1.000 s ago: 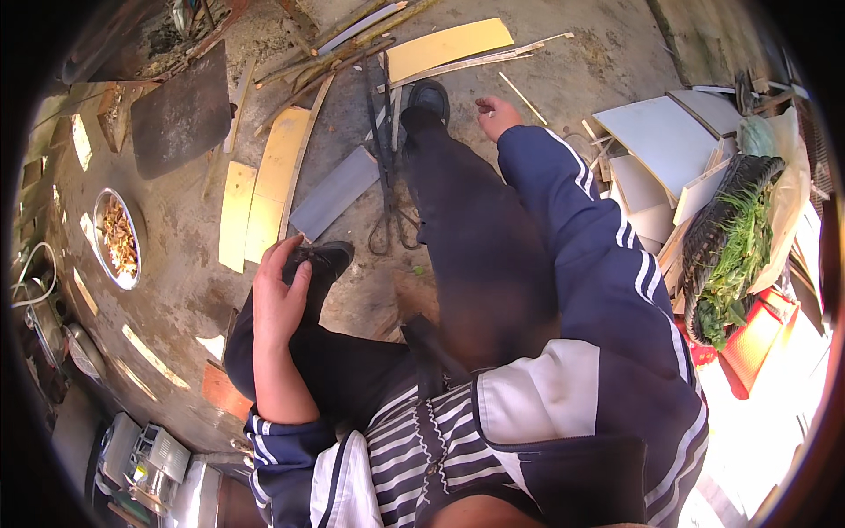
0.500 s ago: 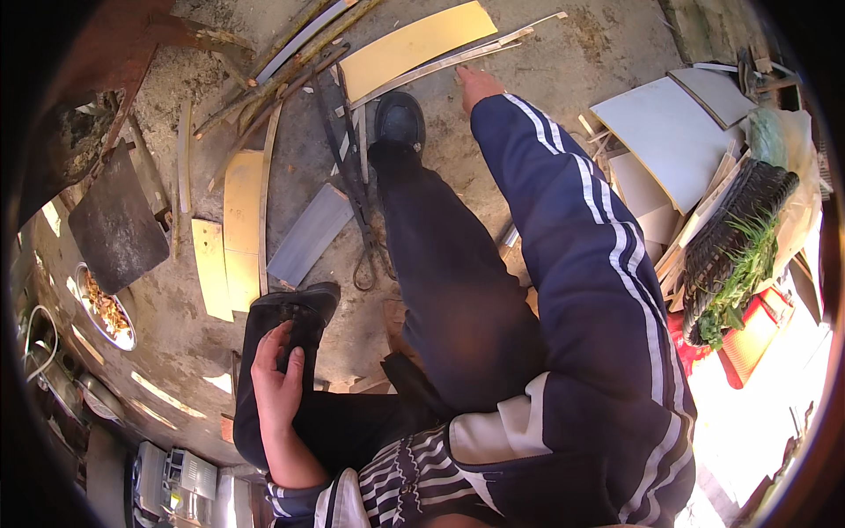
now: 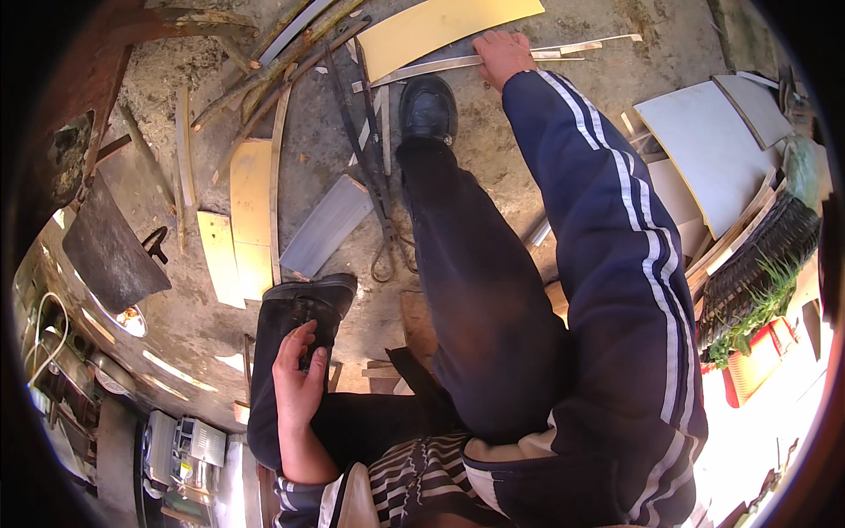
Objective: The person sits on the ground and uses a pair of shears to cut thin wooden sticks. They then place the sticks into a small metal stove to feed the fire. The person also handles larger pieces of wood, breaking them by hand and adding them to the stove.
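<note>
My right hand (image 3: 500, 55) reaches far forward in a dark blue sleeve with white stripes. Its fingers close on a thin pale wooden strip (image 3: 422, 70) lying on the dirt ground, just below a wide yellow board (image 3: 440, 22). My right leg stretches out beside that arm and ends in a black shoe (image 3: 429, 107), close to the strip. My left hand (image 3: 299, 383) lies flat on my bent left leg in dark trousers, fingers apart and holding nothing, just behind my left shoe (image 3: 312, 295).
Yellow planks (image 3: 251, 211) and a grey plank (image 3: 326, 229) lie left of my legs, with black metal tongs (image 3: 374, 185) and several sticks. A dark metal pan (image 3: 110, 251) sits far left. Grey sheets (image 3: 695, 141), a woven basket with greens (image 3: 757, 264) and a red crate (image 3: 757, 370) stand at the right.
I have leaned forward: my right hand went from the bare ground up to the thin strip by the yellow board. My left hand stayed on my left leg.
</note>
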`<state>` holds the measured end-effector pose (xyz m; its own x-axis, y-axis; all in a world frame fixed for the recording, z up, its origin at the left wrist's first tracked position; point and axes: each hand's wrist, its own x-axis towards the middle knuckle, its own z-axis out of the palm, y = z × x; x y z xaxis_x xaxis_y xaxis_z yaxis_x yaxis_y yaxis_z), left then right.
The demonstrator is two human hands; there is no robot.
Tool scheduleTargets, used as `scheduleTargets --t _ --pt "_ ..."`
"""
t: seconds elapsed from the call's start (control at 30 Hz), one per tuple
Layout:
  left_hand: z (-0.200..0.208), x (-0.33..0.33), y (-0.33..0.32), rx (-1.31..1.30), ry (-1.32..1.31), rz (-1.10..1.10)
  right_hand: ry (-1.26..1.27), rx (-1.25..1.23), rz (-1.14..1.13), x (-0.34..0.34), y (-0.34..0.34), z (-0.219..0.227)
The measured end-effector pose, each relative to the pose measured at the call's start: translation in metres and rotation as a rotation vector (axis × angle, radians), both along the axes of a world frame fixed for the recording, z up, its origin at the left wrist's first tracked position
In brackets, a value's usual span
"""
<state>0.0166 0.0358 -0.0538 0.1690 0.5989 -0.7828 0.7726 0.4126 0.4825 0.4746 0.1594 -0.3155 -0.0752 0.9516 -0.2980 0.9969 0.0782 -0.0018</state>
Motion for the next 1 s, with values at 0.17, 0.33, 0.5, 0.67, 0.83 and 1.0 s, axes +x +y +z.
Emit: scheduleTargets --t 0.17,0.33,0.5,0.67,0.83,1.0 --pt "0.001 0.002 0.004 0.009 -0.026 -0.013 0.137 -0.089 -0.096 0.015 0.005 0.023" --pt "-0.001 -0.001 0.003 0.027 -0.037 0.029 0.262 0.116 0.034 0.013 -0.015 0.099" --pt "0.006 0.005 0.003 0.198 -0.017 -0.031 0.358 0.19 0.067 -0.004 -0.039 0.182" --pt "0.028 0.019 -0.001 0.794 0.036 -0.19 0.454 0.249 0.413 -0.084 -0.035 0.248" --pt "0.047 0.024 -0.01 0.961 0.104 -0.266 0.561 0.207 0.687 -0.172 -0.048 0.317" --pt "0.053 -0.006 -0.039 0.891 0.02 -0.138 0.36 0.119 0.741 -0.193 -0.083 0.375"
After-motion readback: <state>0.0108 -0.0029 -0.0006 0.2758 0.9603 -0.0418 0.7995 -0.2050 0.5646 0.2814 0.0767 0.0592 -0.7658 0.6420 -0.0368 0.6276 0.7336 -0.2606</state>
